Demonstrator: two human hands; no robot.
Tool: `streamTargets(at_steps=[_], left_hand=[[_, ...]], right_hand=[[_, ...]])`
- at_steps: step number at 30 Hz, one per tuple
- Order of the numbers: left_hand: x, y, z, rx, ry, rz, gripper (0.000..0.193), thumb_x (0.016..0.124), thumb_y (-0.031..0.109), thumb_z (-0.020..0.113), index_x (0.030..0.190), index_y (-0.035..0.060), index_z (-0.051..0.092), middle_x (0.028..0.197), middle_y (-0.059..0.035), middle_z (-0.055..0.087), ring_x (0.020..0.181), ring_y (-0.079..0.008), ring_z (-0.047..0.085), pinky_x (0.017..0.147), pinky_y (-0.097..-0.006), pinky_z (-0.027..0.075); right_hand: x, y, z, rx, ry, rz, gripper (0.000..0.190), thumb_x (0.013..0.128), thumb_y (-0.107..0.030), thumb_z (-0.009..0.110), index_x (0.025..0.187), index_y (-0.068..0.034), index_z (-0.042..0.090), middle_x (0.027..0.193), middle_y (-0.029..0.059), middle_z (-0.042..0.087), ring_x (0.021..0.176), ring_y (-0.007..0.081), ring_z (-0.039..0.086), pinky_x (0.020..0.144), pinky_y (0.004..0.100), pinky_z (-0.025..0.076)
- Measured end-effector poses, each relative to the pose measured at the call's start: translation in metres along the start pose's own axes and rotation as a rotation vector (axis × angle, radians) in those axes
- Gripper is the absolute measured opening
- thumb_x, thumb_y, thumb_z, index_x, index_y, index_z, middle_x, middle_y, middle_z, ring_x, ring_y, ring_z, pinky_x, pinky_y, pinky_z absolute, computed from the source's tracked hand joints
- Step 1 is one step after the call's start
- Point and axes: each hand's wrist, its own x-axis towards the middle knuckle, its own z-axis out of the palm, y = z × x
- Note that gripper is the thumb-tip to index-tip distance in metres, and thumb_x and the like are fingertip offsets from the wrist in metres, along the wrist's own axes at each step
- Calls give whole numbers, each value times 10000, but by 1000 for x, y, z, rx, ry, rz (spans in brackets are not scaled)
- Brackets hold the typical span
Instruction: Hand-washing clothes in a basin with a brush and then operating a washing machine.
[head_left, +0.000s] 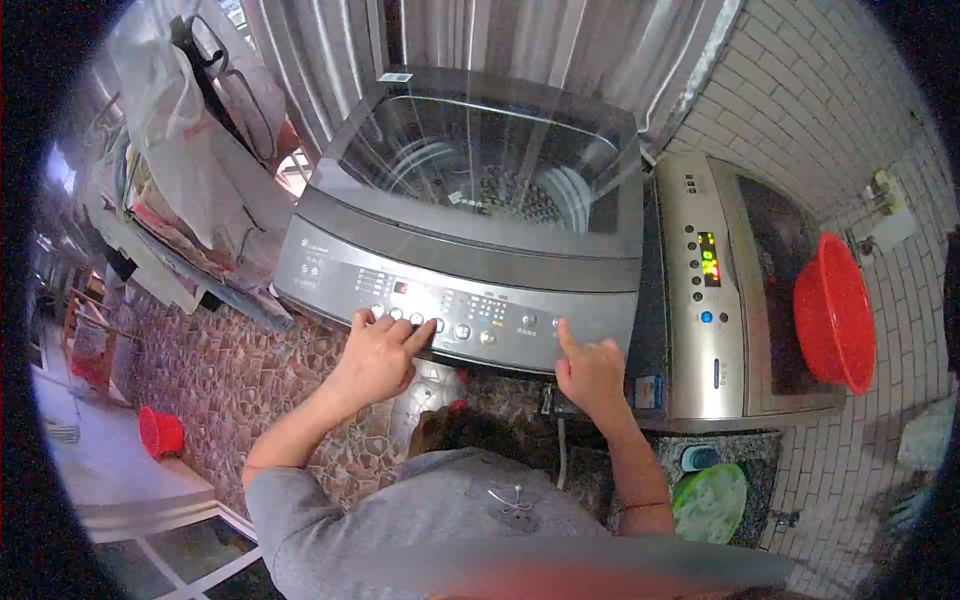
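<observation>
Before me stands a grey top-loading washing machine (457, 259) with its see-through lid (495, 172) down; the drum (517, 199) shows through it. My left hand (381, 356) rests at the front control panel (510, 352), its index finger on or just over a round button in the row below a small lit red display (402, 287). My right hand (594, 371) points its index finger at a button (559, 323) near the panel's right end, its other fingers curled. Neither hand holds anything. The fingertips partly hide the buttons.
To the right is a second washing machine (705, 360) with a lit display, bearing a red plastic basin (832, 315). A green basin (709, 504) lies below it. Bags and folded items (187, 165) crowd the left. A red bucket (160, 433) stands farther left; curtains (517, 45) hang behind.
</observation>
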Motion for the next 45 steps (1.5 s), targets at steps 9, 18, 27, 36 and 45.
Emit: streamTargets(at_steps=[9,18,27,36,45], left_hand=[[1,3,14,42,5,66,475,636,123,550,1103,35,539,729,1,512,700,-153,511,717,-385,343],[1,5,11,40,15,74,501,608,128,571,1096,18,538,735,-7,512,685,-154,513,721,-380,343],[2,4,11,0,14,82,512,597,129,578,1092,4,535,739,-13,520,681,-161,513,710,-381,344],[0,3,13,29,20,101,486,619,117,557,1091,2,539,723,-12,523,676,-167,513,719,-399,342],[-2,5,5,-72,38,38,564,608,121,589,1151,13,486,743,-34,508,700,-180,514,725,-397,330]], right_hand=[[2,-1,-1,-17,-12,-6,556,675,-194,566,1201,-62,445,574,73,566,534,251,551,609,394,382],[1,0,0,22,-15,-4,560,676,-198,570,1204,-62,443,561,65,559,530,243,550,615,394,378],[2,-1,1,23,138,-50,474,657,-135,525,1126,-68,526,507,42,506,469,212,501,517,344,339],[1,-3,-3,2,71,-29,521,665,-172,560,1165,-49,480,555,59,552,519,230,549,578,381,372],[16,-19,-15,-29,130,-58,478,637,-140,573,1113,-164,551,490,16,501,457,197,505,523,337,362]])
